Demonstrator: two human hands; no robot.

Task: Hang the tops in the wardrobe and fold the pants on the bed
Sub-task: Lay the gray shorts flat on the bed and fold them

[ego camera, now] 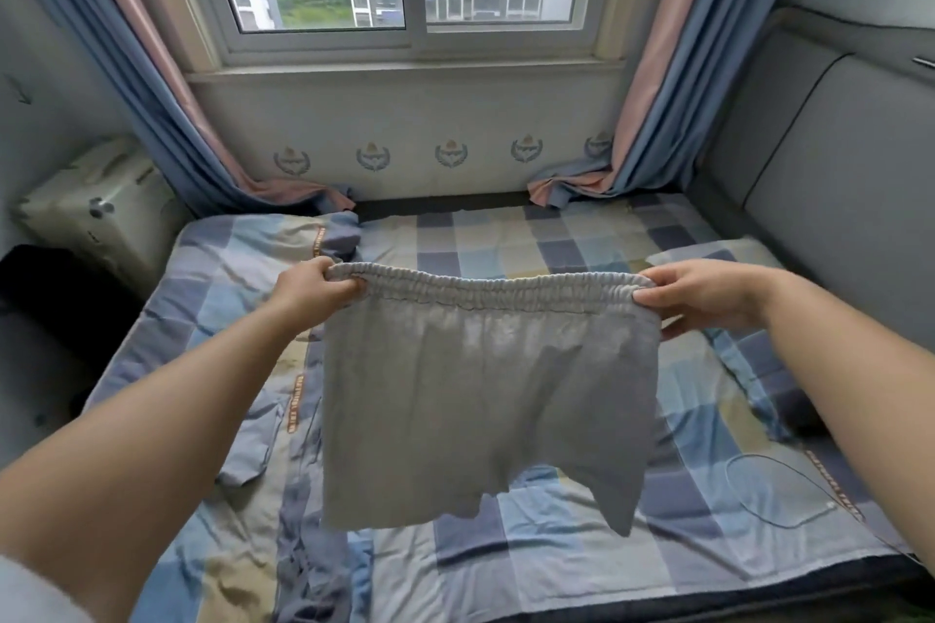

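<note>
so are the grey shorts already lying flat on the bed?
No, the grey shorts hang in the air above the bed, held up by the waistband with the left hand and right hand gripping its two ends.

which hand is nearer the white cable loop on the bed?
Right. The right hand grips the gray shorts waistband on the side of the cable loop; the left hand grips the far end.

Grey shorts point(485, 400) hang spread by their elastic waistband above the checked bed point(531, 551).
</note>
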